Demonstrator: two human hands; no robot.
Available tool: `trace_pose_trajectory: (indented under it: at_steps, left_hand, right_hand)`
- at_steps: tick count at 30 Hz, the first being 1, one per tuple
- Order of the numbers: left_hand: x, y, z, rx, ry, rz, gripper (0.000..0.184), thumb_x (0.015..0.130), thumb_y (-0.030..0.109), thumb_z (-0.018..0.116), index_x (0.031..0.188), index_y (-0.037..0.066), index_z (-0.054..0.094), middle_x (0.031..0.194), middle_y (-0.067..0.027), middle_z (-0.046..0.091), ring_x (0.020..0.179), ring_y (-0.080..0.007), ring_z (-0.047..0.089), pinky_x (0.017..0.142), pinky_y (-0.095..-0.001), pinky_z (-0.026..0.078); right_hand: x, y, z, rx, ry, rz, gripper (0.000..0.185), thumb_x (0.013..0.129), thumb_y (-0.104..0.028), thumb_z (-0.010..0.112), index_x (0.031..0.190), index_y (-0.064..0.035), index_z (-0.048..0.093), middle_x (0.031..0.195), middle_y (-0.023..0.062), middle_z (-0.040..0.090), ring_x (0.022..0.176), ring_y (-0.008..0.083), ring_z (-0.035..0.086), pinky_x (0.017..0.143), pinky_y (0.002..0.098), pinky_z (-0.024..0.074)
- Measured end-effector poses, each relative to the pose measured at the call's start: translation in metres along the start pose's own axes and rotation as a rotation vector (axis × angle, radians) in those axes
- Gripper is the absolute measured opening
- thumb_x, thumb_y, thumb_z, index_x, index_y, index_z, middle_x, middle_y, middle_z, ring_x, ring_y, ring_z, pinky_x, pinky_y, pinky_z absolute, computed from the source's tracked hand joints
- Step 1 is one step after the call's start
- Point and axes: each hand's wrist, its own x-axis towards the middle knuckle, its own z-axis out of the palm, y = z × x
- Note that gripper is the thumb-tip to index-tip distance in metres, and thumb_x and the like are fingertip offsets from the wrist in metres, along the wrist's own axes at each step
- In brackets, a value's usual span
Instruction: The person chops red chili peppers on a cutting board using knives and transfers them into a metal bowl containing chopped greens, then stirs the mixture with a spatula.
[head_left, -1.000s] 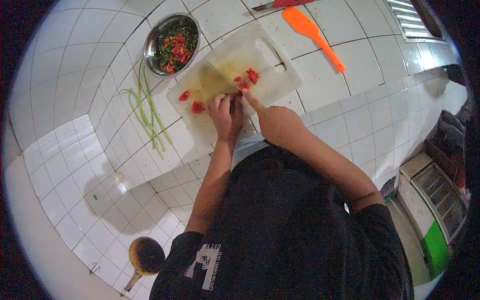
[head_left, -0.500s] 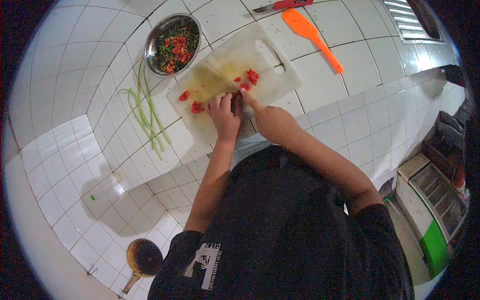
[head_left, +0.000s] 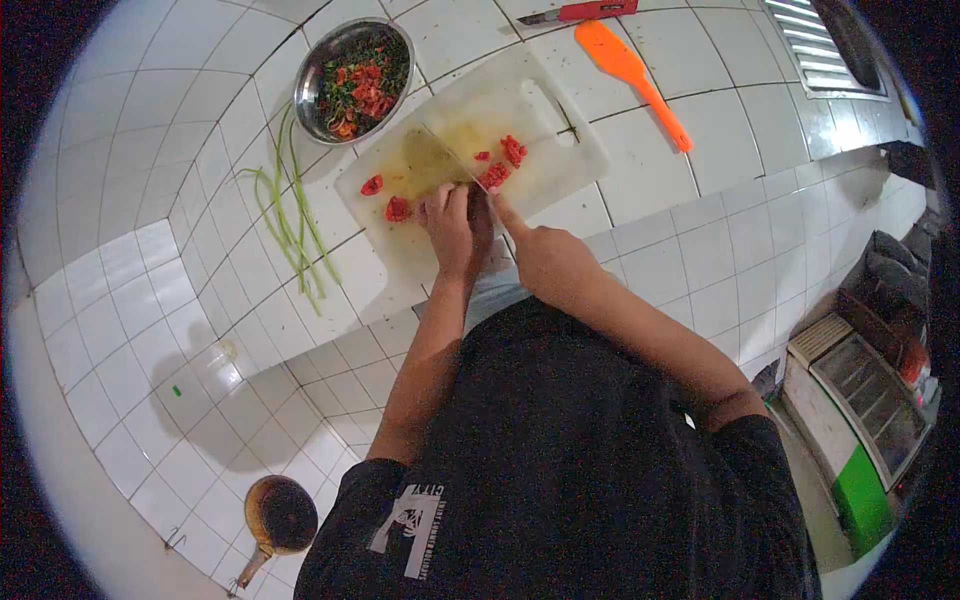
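A white cutting board bears several pieces of red tomato. Over its near part, my left hand has its fingers curled down; what lies beneath them is hidden. My right hand is closed round a knife, index finger stretched along it. The thin blade points up and left across the board, close beside my left fingertips. Chopped red pieces lie just right of the blade, with more farther up.
A metal bowl of chopped greens and red pieces stands beyond the board. Green stalks lie to the left. An orange spatula and a red-handled cutter are at the back. A pan hangs lower left.
The view has shifted slightly. The right hand and knife have drawn back a little, and the blade shows more clearly. More chopped red pieces show beside the blade.
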Motion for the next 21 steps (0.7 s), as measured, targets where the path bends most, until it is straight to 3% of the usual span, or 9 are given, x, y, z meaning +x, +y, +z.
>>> trace_pose_trajectory:
  at_steps: [4, 6, 9, 14, 17, 19, 21]
  left_hand:
    - [-0.008, -0.014, 0.011, 0.020, 0.030, 0.025, 0.025, 0.083, 0.021, 0.068, 0.103, 0.006, 0.066, 0.110, -0.0098, 0.061, 0.109, -0.0300, 0.055, 0.103, -0.0491, 0.032]
    - [-0.009, -0.021, 0.015, -0.014, 0.029, 0.033, 0.026, 0.084, 0.021, 0.067, 0.104, 0.005, 0.066, 0.110, -0.0102, 0.062, 0.109, -0.0303, 0.056, 0.102, -0.0492, 0.032]
    - [-0.009, -0.018, 0.012, -0.038, 0.023, 0.023, 0.028, 0.085, 0.021, 0.067, 0.107, 0.004, 0.065, 0.110, -0.0113, 0.062, 0.108, -0.0319, 0.056, 0.101, -0.0498, 0.034]
    - [-0.001, -0.001, 0.000, -0.200, 0.091, -0.078, 0.030, 0.087, 0.021, 0.067, 0.112, 0.004, 0.062, 0.108, -0.0143, 0.061, 0.107, -0.0359, 0.056, 0.097, -0.0513, 0.036]
    - [-0.007, 0.000, -0.007, -0.214, -0.012, -0.109, 0.033, 0.088, 0.020, 0.068, 0.115, 0.004, 0.059, 0.108, -0.0162, 0.061, 0.107, -0.0375, 0.056, 0.097, -0.0518, 0.037]
    - [-0.007, 0.006, -0.011, -0.110, 0.030, 0.038, 0.033, 0.087, 0.020, 0.069, 0.113, 0.004, 0.060, 0.106, -0.0167, 0.061, 0.106, -0.0369, 0.056, 0.095, -0.0511, 0.037]
    - [-0.010, 0.002, -0.006, -0.062, 0.018, 0.057, 0.031, 0.086, 0.020, 0.070, 0.111, 0.004, 0.060, 0.105, -0.0165, 0.061, 0.105, -0.0364, 0.056, 0.096, -0.0509, 0.037]
  right_hand:
    - [0.019, -0.002, 0.003, 0.000, 0.053, -0.038, 0.084, 0.088, -0.010, 0.054, 0.160, -0.0186, 0.012, 0.074, 0.0275, 0.067, 0.066, 0.0444, 0.068, 0.063, 0.0549, 0.0543]
    - [0.027, -0.007, -0.004, -0.024, 0.010, -0.007, 0.080, 0.092, -0.014, 0.051, 0.161, -0.0215, 0.011, 0.085, 0.0259, 0.070, 0.075, 0.0410, 0.071, 0.066, 0.0523, 0.0575]
    - [0.033, -0.005, -0.001, -0.006, 0.030, -0.043, 0.078, 0.093, -0.014, 0.051, 0.160, -0.0220, 0.012, 0.087, 0.0266, 0.070, 0.076, 0.0415, 0.071, 0.067, 0.0527, 0.0572]
    - [0.020, -0.003, -0.022, 0.006, 0.006, -0.025, 0.076, 0.095, -0.016, 0.051, 0.160, -0.0197, 0.012, 0.077, 0.0279, 0.068, 0.072, 0.0452, 0.068, 0.066, 0.0560, 0.0534]
    - [0.005, -0.005, -0.030, 0.009, -0.048, -0.014, 0.074, 0.097, -0.017, 0.050, 0.160, -0.0179, 0.011, 0.077, 0.0287, 0.067, 0.072, 0.0464, 0.067, 0.067, 0.0575, 0.0527]
    - [-0.002, -0.006, -0.034, 0.001, -0.060, -0.019, 0.074, 0.098, -0.018, 0.050, 0.160, -0.0165, 0.010, 0.076, 0.0290, 0.067, 0.071, 0.0471, 0.067, 0.068, 0.0582, 0.0522]
    - [-0.007, -0.009, -0.037, -0.008, -0.067, -0.032, 0.074, 0.098, -0.018, 0.050, 0.160, -0.0137, 0.010, 0.076, 0.0299, 0.067, 0.072, 0.0481, 0.066, 0.069, 0.0591, 0.0519]
